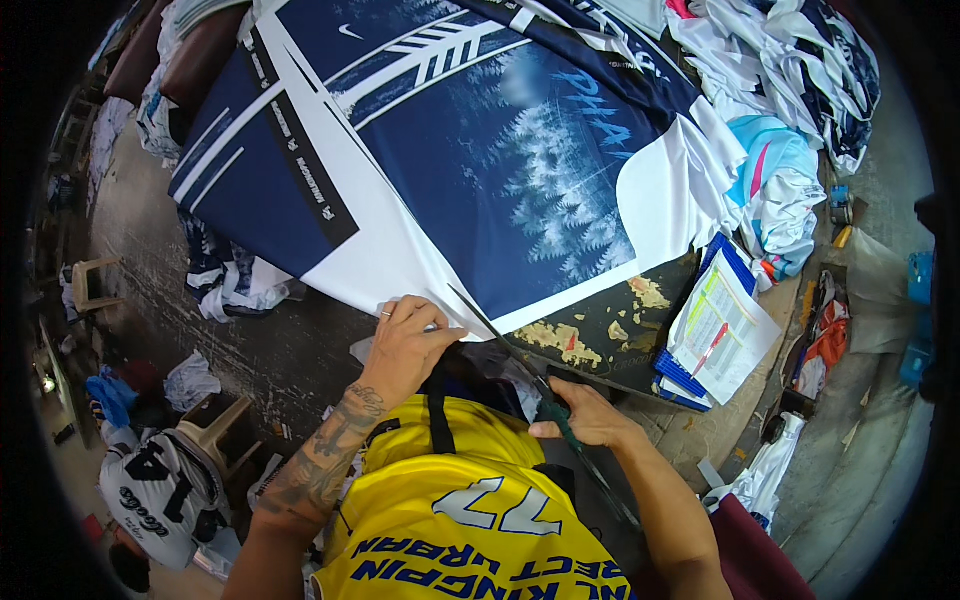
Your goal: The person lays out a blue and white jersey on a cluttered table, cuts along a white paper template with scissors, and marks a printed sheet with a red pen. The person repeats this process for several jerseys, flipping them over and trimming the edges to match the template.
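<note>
A large printed fabric sheet (pixel 450 190), navy with white borders and a pale tree pattern, spreads over the table in front of me. My left hand (pixel 412 335), with a ring on one finger, pinches the sheet's near white edge. Just right of it, my right hand (pixel 585 412) grips a pair of scissors (pixel 520 360) by green-wrapped handles. Their long dark blades point away from me, up to the slit between the white strip and the navy panel. How far the blades are parted is hard to make out.
On the worn dark table (pixel 640 335), papers (pixel 722 325) with a red pen lie over a blue folder at the right. White and light-blue cloth (pixel 775 180) is heaped at the far right. Plastic stools (pixel 215 430) and scattered fabric stand at the left.
</note>
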Available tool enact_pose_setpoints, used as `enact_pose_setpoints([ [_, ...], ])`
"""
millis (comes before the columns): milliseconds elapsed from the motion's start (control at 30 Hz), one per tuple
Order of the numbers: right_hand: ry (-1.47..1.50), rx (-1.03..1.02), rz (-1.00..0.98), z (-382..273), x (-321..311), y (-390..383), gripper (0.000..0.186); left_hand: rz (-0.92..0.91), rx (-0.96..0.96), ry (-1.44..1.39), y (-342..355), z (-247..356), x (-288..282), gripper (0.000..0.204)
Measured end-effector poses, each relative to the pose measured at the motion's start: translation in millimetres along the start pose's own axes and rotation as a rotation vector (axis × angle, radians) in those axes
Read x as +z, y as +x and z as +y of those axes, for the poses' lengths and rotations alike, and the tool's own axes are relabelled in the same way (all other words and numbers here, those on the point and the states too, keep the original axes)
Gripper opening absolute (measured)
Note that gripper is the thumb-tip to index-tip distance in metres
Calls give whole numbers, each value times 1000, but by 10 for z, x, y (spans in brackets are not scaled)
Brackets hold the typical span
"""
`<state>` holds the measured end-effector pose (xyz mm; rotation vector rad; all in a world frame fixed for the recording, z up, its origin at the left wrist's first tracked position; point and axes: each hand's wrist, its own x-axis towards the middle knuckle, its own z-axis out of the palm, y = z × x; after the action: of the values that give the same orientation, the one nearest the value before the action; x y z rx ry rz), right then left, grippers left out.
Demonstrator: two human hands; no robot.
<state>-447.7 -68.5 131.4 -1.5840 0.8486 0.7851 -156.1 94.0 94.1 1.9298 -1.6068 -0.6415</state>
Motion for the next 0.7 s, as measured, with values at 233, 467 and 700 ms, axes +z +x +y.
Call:
enact_pose_setpoints([
  [233,43,43,37,27,33,36,85,1,-46,-9,-15,1,37,24],
  [467,14,87,50,-321,-39,128,83,0,-37,-24,16,-8,14,27],
  [700,50,108,34,-795,-201,427,81,-73,-53,-143,60,-105,-49,21],
])
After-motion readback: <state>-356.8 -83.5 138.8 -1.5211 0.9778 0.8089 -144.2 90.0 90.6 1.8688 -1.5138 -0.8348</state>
